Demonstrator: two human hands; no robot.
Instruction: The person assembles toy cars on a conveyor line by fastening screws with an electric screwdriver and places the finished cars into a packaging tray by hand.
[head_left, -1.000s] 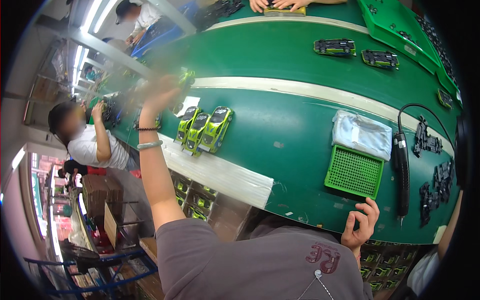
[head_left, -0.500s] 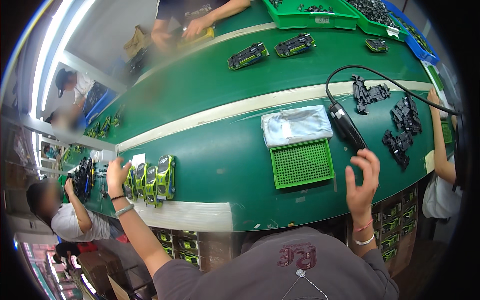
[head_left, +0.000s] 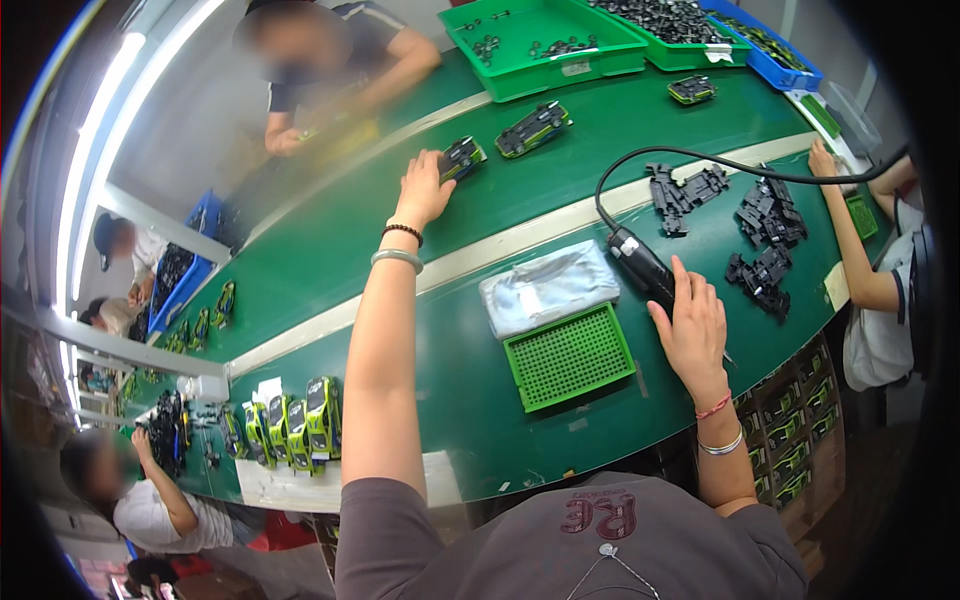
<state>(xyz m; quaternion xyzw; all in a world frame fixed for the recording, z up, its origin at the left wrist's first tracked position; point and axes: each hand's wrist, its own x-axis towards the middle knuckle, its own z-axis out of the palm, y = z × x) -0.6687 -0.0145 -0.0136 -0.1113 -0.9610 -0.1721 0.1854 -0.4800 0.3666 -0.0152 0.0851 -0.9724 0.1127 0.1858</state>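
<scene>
My left hand (head_left: 425, 190) is stretched out to the far strip of the bench. Its fingers and thumb close around the near-left end of an upturned green and black toy car (head_left: 462, 158), partly hiding it. My right hand (head_left: 692, 328) lies over the lower part of a black electric screwdriver (head_left: 640, 264). Its fingers are extended, the thumb apart from them, and the screwdriver's thin tip shows past the hand. Beside the left-hand car rests another upturned toy car (head_left: 533, 130). Several finished-looking green toy cars (head_left: 322, 415) stand in a row at the near left.
A green perforated basket (head_left: 570, 358) sits against a cloth-wrapped block (head_left: 548, 290). Black plastic chassis parts (head_left: 772, 213) lie at right, under the looping cable (head_left: 720, 168). Green bins (head_left: 590, 65) and a blue bin (head_left: 765, 55) line the far side. Other people work around the bench.
My left hand has moved from beside the row of cars out to the upturned car. My right hand has come onto the screwdriver. The whole view has shifted.
</scene>
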